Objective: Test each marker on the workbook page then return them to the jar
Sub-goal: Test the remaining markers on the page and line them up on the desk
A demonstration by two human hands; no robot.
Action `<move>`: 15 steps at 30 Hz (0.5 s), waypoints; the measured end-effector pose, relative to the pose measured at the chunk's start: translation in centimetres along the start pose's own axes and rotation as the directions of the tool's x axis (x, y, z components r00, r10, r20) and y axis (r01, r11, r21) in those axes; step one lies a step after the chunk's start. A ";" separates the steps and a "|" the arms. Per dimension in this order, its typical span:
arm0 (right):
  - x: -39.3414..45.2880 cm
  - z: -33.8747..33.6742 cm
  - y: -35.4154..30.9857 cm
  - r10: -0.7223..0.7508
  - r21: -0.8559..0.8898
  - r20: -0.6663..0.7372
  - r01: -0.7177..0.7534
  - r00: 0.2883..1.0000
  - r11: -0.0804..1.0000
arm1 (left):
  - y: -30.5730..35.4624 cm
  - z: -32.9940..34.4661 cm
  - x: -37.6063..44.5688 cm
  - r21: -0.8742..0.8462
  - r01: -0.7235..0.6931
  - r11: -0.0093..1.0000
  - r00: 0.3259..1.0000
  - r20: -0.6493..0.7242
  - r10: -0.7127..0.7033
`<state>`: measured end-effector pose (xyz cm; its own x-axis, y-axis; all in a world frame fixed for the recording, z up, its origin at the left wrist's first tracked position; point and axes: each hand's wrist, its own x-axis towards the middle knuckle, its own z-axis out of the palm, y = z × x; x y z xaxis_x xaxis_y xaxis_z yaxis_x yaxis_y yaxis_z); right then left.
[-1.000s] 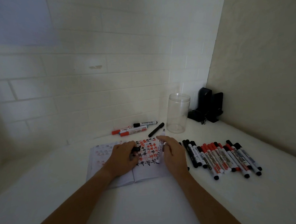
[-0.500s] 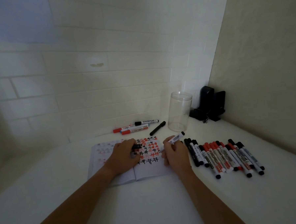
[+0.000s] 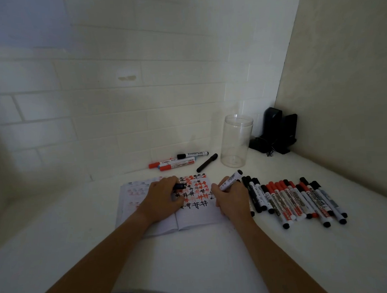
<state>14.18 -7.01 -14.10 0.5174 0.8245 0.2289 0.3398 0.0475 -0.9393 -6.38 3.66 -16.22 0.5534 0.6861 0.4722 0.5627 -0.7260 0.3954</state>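
Observation:
An open workbook point(image 3: 192, 220) lies on the white table, its right page covered in red and black tally marks. My left hand point(image 3: 162, 198) rests on the page and grips a black marker cap point(image 3: 179, 186). My right hand point(image 3: 230, 197) holds a white marker point(image 3: 230, 180) with its tip down at the page's right edge and its black end pointing up and to the right. The clear jar point(image 3: 236, 140) stands upright behind the workbook, with nothing visible inside it.
A row of several red and black markers point(image 3: 294, 200) lies right of the workbook. Several more markers point(image 3: 177, 161) and a black pen point(image 3: 207, 162) lie near the tiled wall. A black device point(image 3: 275, 134) sits in the corner.
My right hand has turned the marker from lying along the page to a writing grip, tip down at the page's right edge. My left hand has stayed on the page with the cap.

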 end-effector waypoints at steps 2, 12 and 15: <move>0.1 0.0 0.1 -0.025 -0.019 0.000 0.025 1.000 1.000 | -0.1 0.1 0.0 -0.001 0.003 1.000 1.000 0.001 -0.003; 0.2 0.1 0.5 -0.031 -0.087 -0.018 0.029 0.999 0.996 | -0.3 0.1 0.1 -0.014 0.004 1.000 1.000 0.008 -0.004; 0.2 0.1 0.5 -0.004 -0.059 -0.063 0.000 0.998 0.998 | -0.4 0.1 0.1 -0.020 -0.001 1.000 1.000 0.008 0.002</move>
<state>14.33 -6.74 -14.53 0.5648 0.7870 0.2484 0.3854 0.0147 -0.9226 -6.47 3.98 -16.40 0.5591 0.6854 0.4665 0.5498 -0.7277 0.4101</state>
